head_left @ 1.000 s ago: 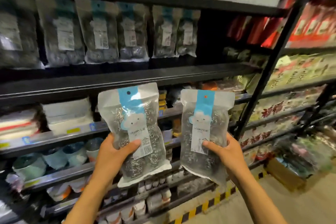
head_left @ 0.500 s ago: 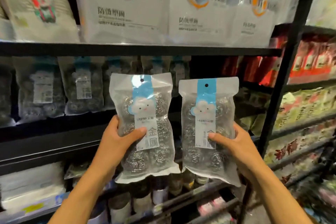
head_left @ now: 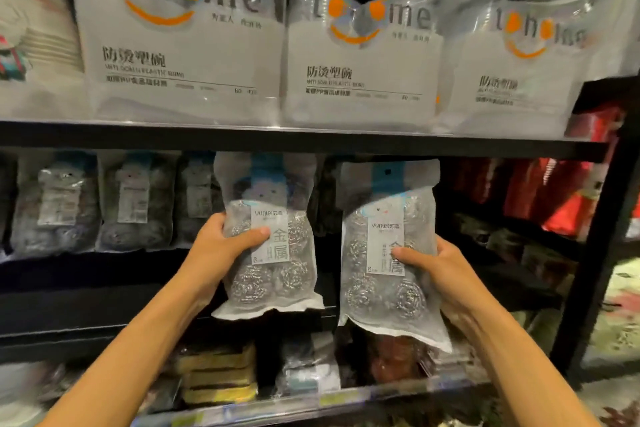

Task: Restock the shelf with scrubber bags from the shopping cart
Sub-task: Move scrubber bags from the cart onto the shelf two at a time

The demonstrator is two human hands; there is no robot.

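I hold two clear bags of steel-wool scrubbers with blue header strips, both upright. My left hand (head_left: 221, 246) grips the left scrubber bag (head_left: 273, 274) at its left edge, thumb across its label. My right hand (head_left: 440, 270) grips the right scrubber bag (head_left: 384, 295) at its right edge. Both bags are raised in front of the black shelf (head_left: 104, 270), their tops in shadow just under the shelf board above. A row of stocked scrubber bags (head_left: 135, 208) hangs on that level to the left. The shopping cart is out of view.
Large white bags of plastic bowls (head_left: 360, 62) stand on the upper shelf board (head_left: 311, 142). Sponges (head_left: 218, 378) and other packs lie on the level below. A black upright post (head_left: 595, 253) bounds the bay on the right, with red packs (head_left: 561, 198) beyond.
Both hands have lifted the two bags higher and closer to the scrubber shelf; the view has tilted upward, so the upper shelf fills more of the frame.
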